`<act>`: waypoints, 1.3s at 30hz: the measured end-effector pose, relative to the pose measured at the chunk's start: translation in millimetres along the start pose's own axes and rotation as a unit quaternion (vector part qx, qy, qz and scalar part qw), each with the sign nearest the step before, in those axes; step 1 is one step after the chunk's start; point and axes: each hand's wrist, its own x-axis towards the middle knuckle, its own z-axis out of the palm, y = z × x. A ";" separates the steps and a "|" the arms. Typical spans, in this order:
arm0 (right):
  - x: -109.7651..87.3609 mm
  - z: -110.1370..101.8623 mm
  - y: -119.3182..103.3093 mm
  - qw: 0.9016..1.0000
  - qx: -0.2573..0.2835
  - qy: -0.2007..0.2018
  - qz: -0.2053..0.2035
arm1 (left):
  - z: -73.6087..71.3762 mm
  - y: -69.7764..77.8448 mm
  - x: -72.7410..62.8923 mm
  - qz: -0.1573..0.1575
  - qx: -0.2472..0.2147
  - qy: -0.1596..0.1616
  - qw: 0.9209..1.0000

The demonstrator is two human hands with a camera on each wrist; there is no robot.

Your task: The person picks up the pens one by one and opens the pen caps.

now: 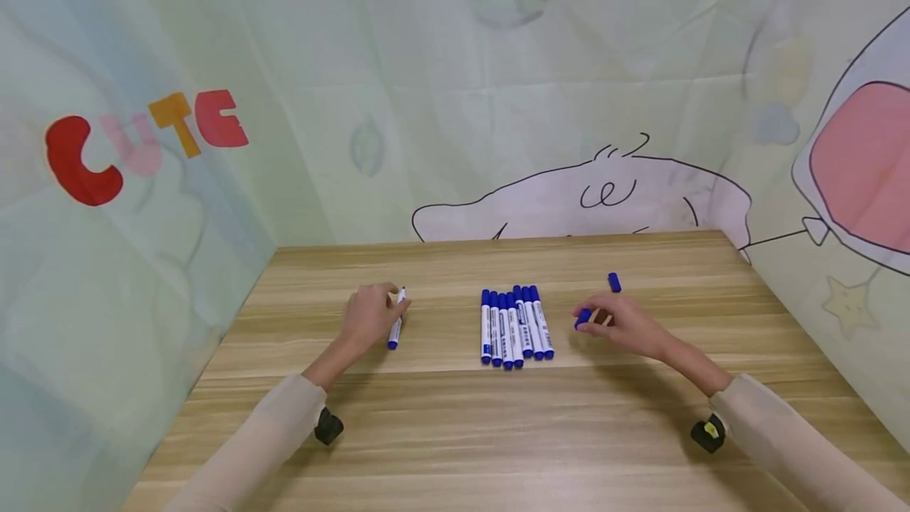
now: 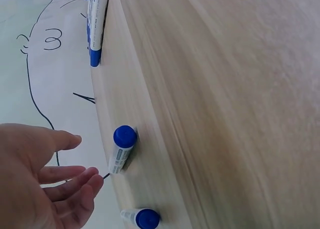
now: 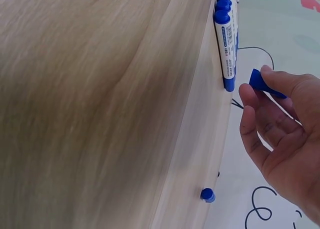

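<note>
Right now, a blue cap [image 1: 583, 318] sits pinched in the right hand [image 1: 629, 327] over the tabletop [image 1: 455, 425], near a row of markers [image 1: 505, 330]; the left hand [image 1: 366, 314] (fingers relaxed and parted) hovers beside an uncapped marker [image 1: 396, 330].

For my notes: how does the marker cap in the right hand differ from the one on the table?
The held marker cap is pinched by the right hand; the loose marker cap lies untouched. In the head view, the held cap appears lower, the loose cap higher. Both are blue.
</note>
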 end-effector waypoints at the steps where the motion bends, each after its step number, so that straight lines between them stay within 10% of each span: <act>1: -0.2 0.1 0.7 1.000 0.002 -0.001 0.003 | 0.0 0.1 -0.1 0.004 0.003 0.002 1.000; 27: -4.1 -6.9 12.6 0.997 0.031 0.033 0.055 | 9.2 15.8 -7.7 0.122 -0.159 -0.005 0.980; 39: -8.5 -13.5 22.1 0.991 0.049 0.110 0.055 | 12.9 27.6 -10.7 0.102 -0.150 -0.046 0.982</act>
